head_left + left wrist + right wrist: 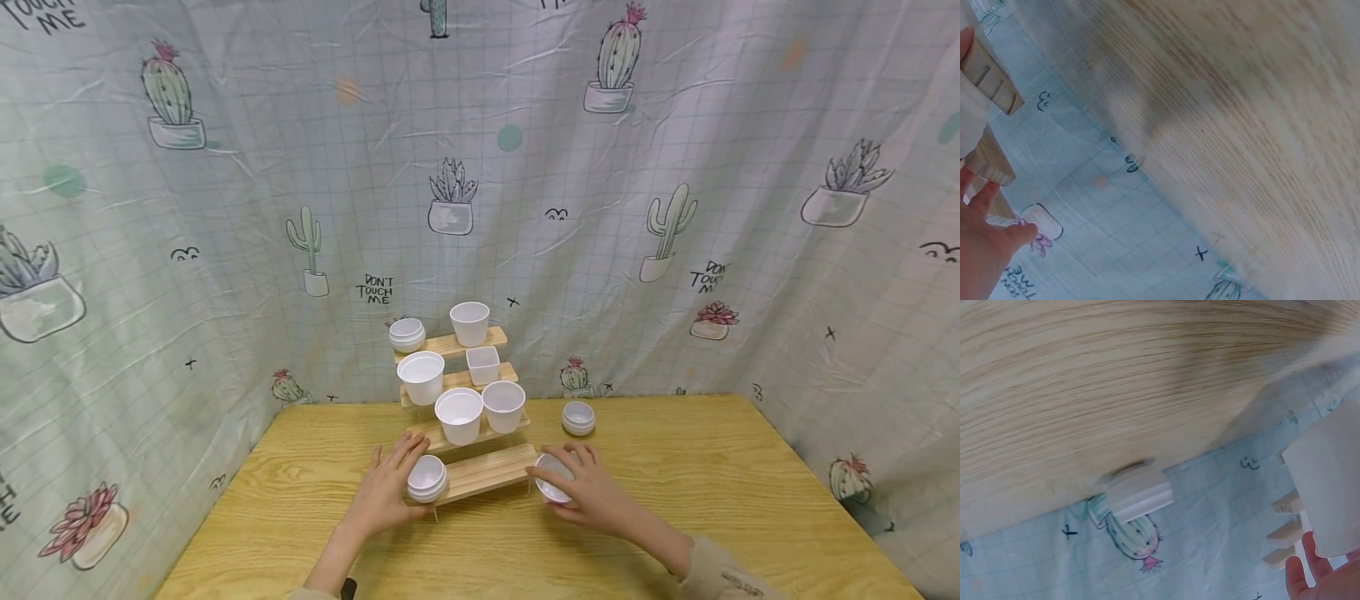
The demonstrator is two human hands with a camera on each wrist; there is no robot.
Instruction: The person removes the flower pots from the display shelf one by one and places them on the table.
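In the head view, a small ribbed white pot (427, 478) stands on the left end of the lowest board (491, 470) of a wooden tiered stand. My left hand (386, 487) spreads around that pot, thumb by the front board and fingers behind, near the second board. The left wrist view shows those fingers (984, 197) against a board end. My right hand (592, 492) grips a white pot (553, 479) by its sides, just off the right end of the lowest board. That same pot (1329, 481) fills the right edge of the right wrist view.
Upper boards bear several white pots: a ribbed one (407, 335), a tall one (470, 325), a square one (483, 365) and round ones (460, 417). Another ribbed pot (578, 418) stands on the wooden table (675, 467), right of the stand. A cactus-print curtain (510, 208) hangs behind.
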